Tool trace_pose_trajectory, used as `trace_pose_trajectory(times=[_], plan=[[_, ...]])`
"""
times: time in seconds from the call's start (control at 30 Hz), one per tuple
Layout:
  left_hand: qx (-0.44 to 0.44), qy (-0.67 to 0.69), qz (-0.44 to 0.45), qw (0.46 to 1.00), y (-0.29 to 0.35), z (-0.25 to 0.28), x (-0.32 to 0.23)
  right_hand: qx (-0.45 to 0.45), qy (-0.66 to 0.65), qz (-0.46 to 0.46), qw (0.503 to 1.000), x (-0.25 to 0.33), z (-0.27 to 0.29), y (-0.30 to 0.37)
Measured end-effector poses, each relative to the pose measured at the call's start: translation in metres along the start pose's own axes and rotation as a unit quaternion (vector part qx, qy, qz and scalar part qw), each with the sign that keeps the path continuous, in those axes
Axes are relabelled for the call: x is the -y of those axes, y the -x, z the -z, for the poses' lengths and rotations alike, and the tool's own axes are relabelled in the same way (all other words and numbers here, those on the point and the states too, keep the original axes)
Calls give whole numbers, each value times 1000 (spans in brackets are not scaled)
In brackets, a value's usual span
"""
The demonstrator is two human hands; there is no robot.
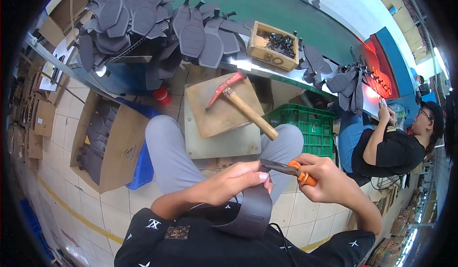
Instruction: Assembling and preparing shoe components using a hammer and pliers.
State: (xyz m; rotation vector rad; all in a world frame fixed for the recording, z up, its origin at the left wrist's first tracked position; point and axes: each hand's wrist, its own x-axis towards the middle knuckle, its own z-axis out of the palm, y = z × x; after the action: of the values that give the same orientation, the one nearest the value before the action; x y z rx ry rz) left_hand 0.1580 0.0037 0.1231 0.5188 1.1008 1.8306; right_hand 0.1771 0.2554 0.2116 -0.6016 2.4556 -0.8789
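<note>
In my left hand (236,183) is a curved, dark sole-shaped piece (255,212), pinched between thumb and fingers and bent downward toward my lap. My right hand (324,178) is wrapped round the orange handles of a pair of pliers (279,167). The pliers' jaws point left and meet the upper end of the piece beside my left fingertips; whether they grip it I cannot tell. Past my hands, a hammer (253,112) with a red head and wooden handle lies on a brown board (200,112) between my knees.
Dark soles (143,14) with black stubs pile up on the green-topped bench (229,4). A wooden box (272,62) holds small black parts. A cardboard box (121,147) of soles stands left, a green crate (305,128) right. Another person (400,143) sits at the far right by a red-lit machine.
</note>
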Motion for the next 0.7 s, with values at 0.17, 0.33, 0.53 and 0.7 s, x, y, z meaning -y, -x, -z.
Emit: trace_pose_trajectory(times=[0.17,0.33,0.53,0.7], plan=[[8,2,5,1000,0,-8,5,-24,4,6,1000,0,-9,15],[-12,-25,-23,999,5,-1,28,-22,-9,20,1000,-6,-19,22],[-55,93,-139,984,14,40,30,-404,23,-95,910,-176,-73,35],[-131,28,-250,959,24,50,22,-448,72,-245,857,-446,-143,41]])
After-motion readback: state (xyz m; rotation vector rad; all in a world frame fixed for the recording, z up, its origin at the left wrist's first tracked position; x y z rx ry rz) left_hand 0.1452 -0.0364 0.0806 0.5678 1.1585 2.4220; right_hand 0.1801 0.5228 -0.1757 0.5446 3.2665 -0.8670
